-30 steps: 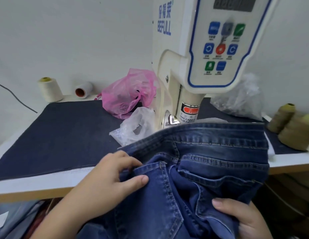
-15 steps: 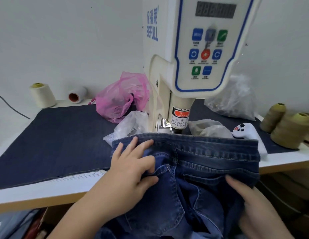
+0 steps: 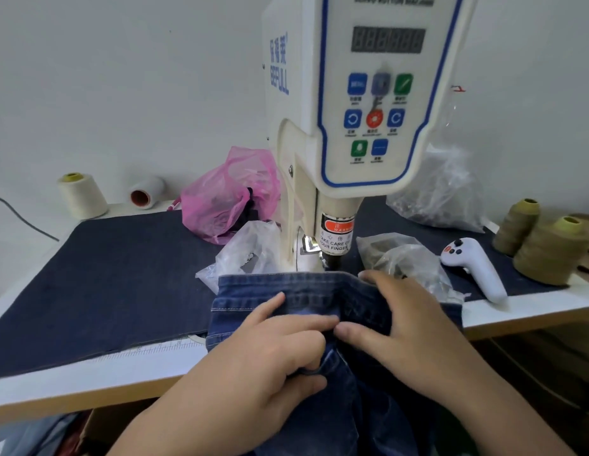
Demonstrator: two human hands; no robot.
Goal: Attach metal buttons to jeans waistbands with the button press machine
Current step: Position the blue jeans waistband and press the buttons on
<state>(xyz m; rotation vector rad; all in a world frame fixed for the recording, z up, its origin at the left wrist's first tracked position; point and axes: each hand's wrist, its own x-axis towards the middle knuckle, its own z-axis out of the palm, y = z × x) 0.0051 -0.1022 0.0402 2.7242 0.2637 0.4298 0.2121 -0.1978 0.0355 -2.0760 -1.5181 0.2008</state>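
The blue jeans [image 3: 250, 291] lie over the table's front edge with the waistband just in front of the press head [image 3: 334, 251] of the white button press machine [image 3: 359, 133]. My left hand [image 3: 266, 353] holds the denim below the waistband, its lower fingers curled into the fabric. My right hand [image 3: 408, 317] grips the waistband right of centre, fingers over its top edge and thumb on the front. The two thumbs nearly meet. No metal button is visible on the waistband.
A dark denim mat [image 3: 105, 278] covers the table. A pink bag [image 3: 230, 199] and clear plastic bags [image 3: 247, 255] [image 3: 405, 258] flank the machine. A white handheld controller [image 3: 474, 268] and olive thread cones [image 3: 546, 255] sit right; cream spools [image 3: 82, 195] stand back left.
The waistband has been pushed forward to the press head. My right hand came up from the lower right onto the waistband, and my left hand shifted right to meet it.
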